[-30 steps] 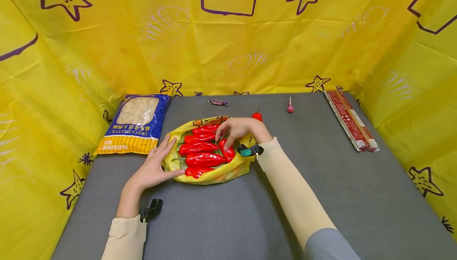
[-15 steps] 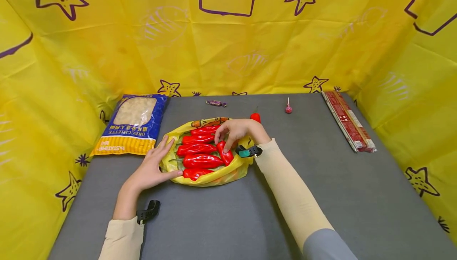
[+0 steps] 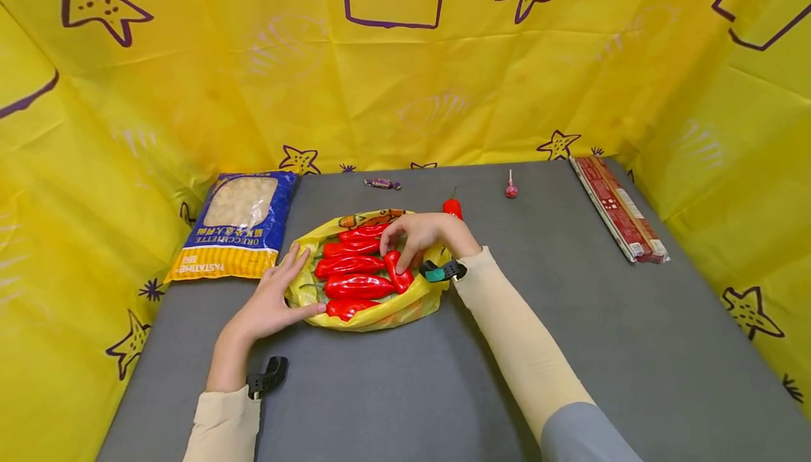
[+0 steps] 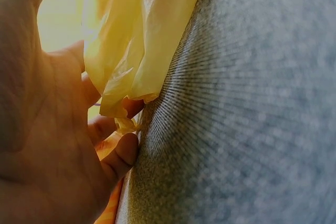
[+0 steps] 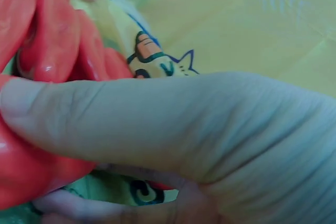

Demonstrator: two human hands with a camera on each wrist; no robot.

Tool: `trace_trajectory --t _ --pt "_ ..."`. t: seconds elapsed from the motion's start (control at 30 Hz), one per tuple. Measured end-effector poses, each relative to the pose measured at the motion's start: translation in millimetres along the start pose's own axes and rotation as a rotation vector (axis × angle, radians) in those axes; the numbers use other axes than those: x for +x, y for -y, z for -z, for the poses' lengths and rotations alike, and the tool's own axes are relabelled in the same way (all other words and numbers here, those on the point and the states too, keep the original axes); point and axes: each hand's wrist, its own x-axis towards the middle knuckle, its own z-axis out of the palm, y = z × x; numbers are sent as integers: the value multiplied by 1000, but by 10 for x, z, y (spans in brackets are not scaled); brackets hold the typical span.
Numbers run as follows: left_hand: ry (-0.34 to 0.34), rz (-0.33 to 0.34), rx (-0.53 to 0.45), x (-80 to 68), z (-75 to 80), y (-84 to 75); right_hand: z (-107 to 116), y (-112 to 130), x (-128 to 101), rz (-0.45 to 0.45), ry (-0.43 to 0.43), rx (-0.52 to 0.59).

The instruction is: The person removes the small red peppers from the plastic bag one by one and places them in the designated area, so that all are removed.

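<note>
A yellow plastic bag (image 3: 393,315) lies with its mouth wide, filled with several glossy red peppers (image 3: 357,286) side by side. At its right end, my right hand (image 3: 423,233) pinches a red pepper (image 3: 399,273) that lies crosswise to the others. The right wrist view shows the thumb (image 5: 79,114) pressed on this pepper's surface. My left hand (image 3: 269,300) spreads its fingers along the bag's left side, thumb at the near rim. In the left wrist view, yellow plastic (image 4: 136,40) hangs against those fingers, close over the table.
A blue and yellow orecchiette pasta bag (image 3: 237,219) lies left. Behind the peppers are a purple wrapped candy (image 3: 383,184), another red pepper (image 3: 452,207) and a lollipop (image 3: 511,189). A long red packet (image 3: 617,208) lies far right. Yellow cloth walls (image 3: 393,96) surround the grey table (image 3: 380,391).
The pepper under my right fingers has shifted slightly toward the near side of the bag. My left hand stays against the bag, and the other things lie as before.
</note>
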Motion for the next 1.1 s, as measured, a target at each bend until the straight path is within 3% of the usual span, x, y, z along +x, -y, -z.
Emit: trace_trajectory --t 0.23,0.67,0.87,1.1 --pt "-16 -6 -2 0 29 25 -11 17 43 95 -28 -112" --pt "-14 -21 -1 13 27 0 -21 -40 -7 190 -59 -49" --pt "-4 -9 -6 13 -4 0 -39 -110 -47 225 -124 -39" --pt "2 -10 -5 -7 -4 -4 -48 -99 -127 251 -242 -110"
